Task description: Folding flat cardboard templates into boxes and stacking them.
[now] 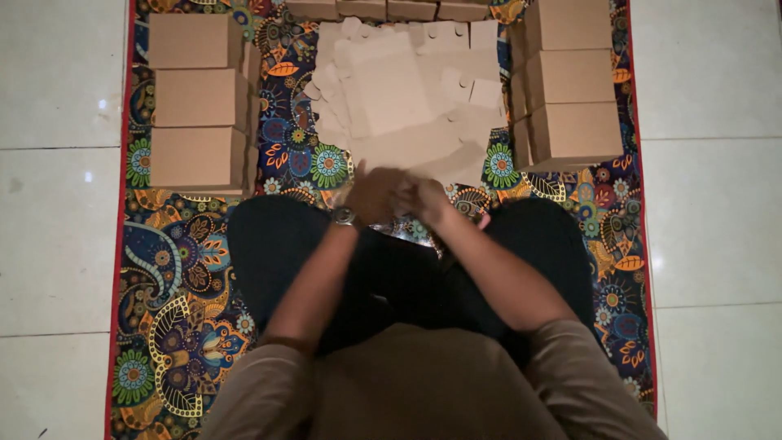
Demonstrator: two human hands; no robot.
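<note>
Hands: left hand [373, 194] and right hand [425, 198] meet just above the knees, touching each other at the near edge of the flat cardboard; motion blur hides the fingers, so I cannot tell whether either is clenched, released or gripping anything.
Floor: pale glossy tiles [57, 204] lie on both sides of the mat.
Mat: patterned mat [179, 326] with paisley and flower motifs in blue, orange and green, edged in red, runs from top to bottom under the person and all the boxes.
Person: seated cross-legged on the mat, dark trousers [277, 244] over the knees, brown short-sleeved shirt [423, 383] at the bottom edge.
Flat cardboard: heap of unfolded box blanks [399, 98] with rounded tabs lies in the middle of the mat, straight ahead of the hands, its near edge touching or just under them.
Left stack: three folded brown boxes [195, 102] stand in a column on the mat, on the person's left, well apart from the hands.
Right stack: three more folded boxes [574, 81] stand in a column on the person's right, just beside the flat heap.
Far row: further boxes [383, 8] line the top edge, partly cut off.
Watch: wristwatch [344, 216] sits on the left wrist.
</note>
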